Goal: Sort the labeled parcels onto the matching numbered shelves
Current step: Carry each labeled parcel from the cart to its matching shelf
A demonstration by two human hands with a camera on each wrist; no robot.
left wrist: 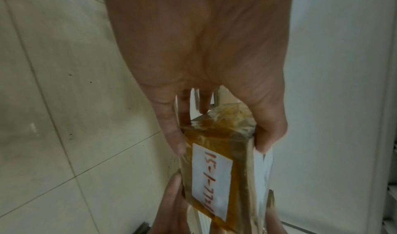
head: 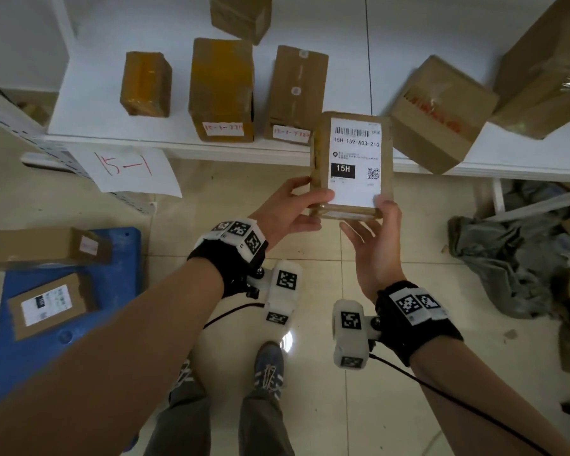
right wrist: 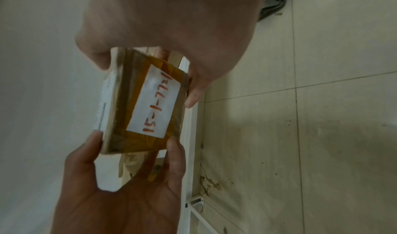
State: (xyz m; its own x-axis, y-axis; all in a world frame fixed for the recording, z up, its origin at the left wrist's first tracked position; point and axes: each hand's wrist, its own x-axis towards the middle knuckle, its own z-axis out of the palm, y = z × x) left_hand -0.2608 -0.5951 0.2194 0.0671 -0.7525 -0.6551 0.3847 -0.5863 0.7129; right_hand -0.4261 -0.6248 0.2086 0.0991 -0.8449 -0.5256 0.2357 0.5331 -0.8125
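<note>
I hold a small brown parcel [head: 351,162] in both hands, just in front of the white shelf's front edge [head: 165,144]. Its top carries a printed white label reading 15H. In the wrist views its end face [left wrist: 217,169] [right wrist: 154,101] bears a handwritten red label, 15-1-7721. My left hand [head: 320,207] grips the near left corner, thumb on top and fingers beneath. My right hand [head: 364,215] pinches the near right corner the same way. A paper sign [head: 125,167] marked 15-1 hangs from the shelf edge at the left.
Several brown boxes stand on the shelf, two of them [head: 222,90] [head: 297,93] with 15-1 labels facing front. A tilted box [head: 441,113] overhangs the edge at right. Two parcels lie on a blue pallet [head: 79,324] at left. Grey bags [head: 514,258] are piled on the floor at right.
</note>
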